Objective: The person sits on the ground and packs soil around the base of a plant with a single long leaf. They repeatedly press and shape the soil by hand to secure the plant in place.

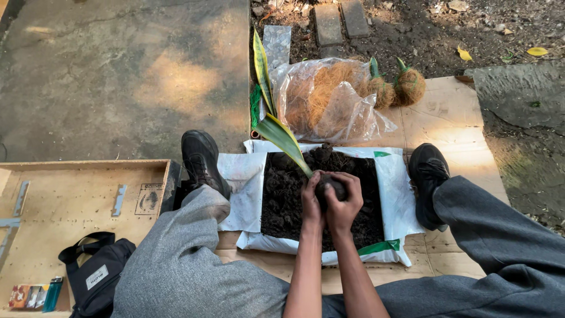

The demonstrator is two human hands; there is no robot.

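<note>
Both forearms rise from the bottom centre of the frame and meet at mid-frame. The left hand (311,197) and right hand (346,200) cup a dark soil ball (331,187) between them, fingers curled and pressed close around it (knuckles up, thumbs hidden). From the ball a snake plant (281,136) with yellow-edged green leaves leans toward the upper left. Beneath lies an opened white sack (244,194) of dark soil, flanked by black shoes. Beyond, upper centre, a clear bag of coconut fibre (329,97).
</note>
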